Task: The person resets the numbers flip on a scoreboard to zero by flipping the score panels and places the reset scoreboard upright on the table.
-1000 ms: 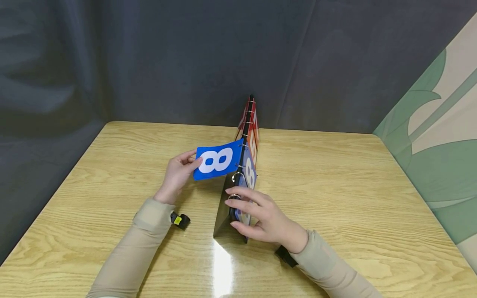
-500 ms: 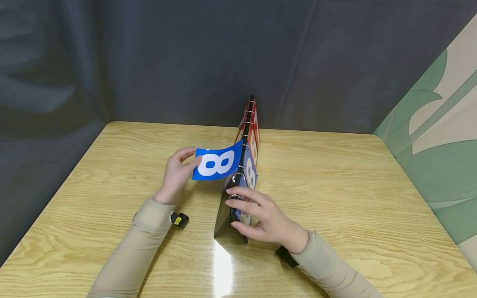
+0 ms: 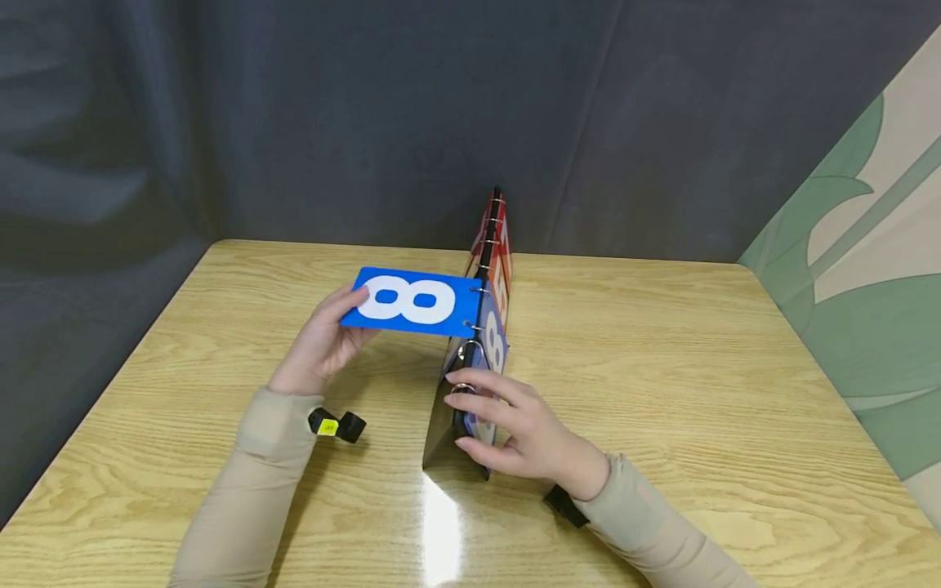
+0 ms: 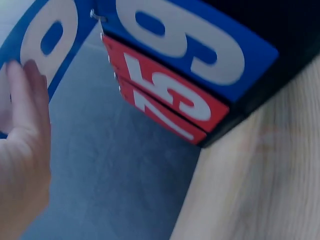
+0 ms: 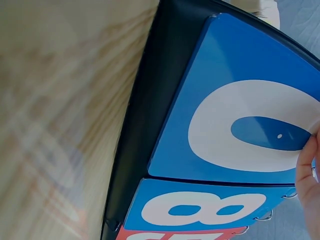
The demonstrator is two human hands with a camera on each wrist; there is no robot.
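my left grip (image 3: 318,341) supports the blue card marked 8 (image 3: 410,301) from below at its left edge, fingers nearly straight; the card lies almost level, left of centre in the head view, hinged on the rings (image 3: 470,349) of the flip scoreboard (image 3: 470,384). my right grip (image 3: 515,425) rests on the scoreboard's near end, fingers spread and relaxed, pinching nothing. the scoreboard stands upright at frame centre on the wooden surface (image 3: 662,367), red cards (image 3: 498,245) at its far end.

Even, soft overhead light; a white glare streak lies on the table (image 3: 439,523). Both wrist views are blurred and close.
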